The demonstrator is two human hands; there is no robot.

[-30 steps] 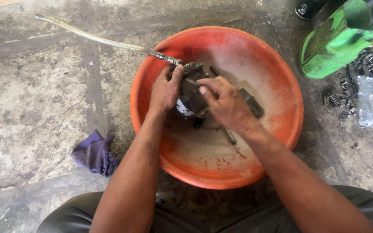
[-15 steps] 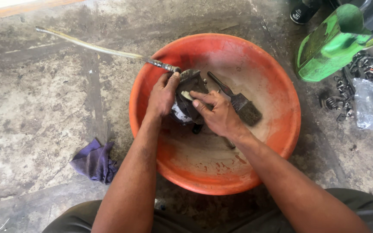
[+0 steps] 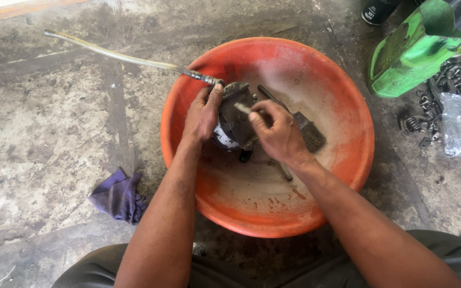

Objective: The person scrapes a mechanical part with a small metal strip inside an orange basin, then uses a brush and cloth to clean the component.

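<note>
We are gripping a grimy metal part [image 3: 234,120] with our left hand [image 3: 203,113] inside the orange basin [image 3: 342,165], while our right hand [image 3: 278,133] is pinching a small pale tool [image 3: 242,108] against it (paintbrush [image 3: 301,127] lying beside).

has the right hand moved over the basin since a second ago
Yes. The right hand has lifted slightly toward the basin's far rim and now pinches a small pale stick against the metal part that the left hand steadies.
</note>
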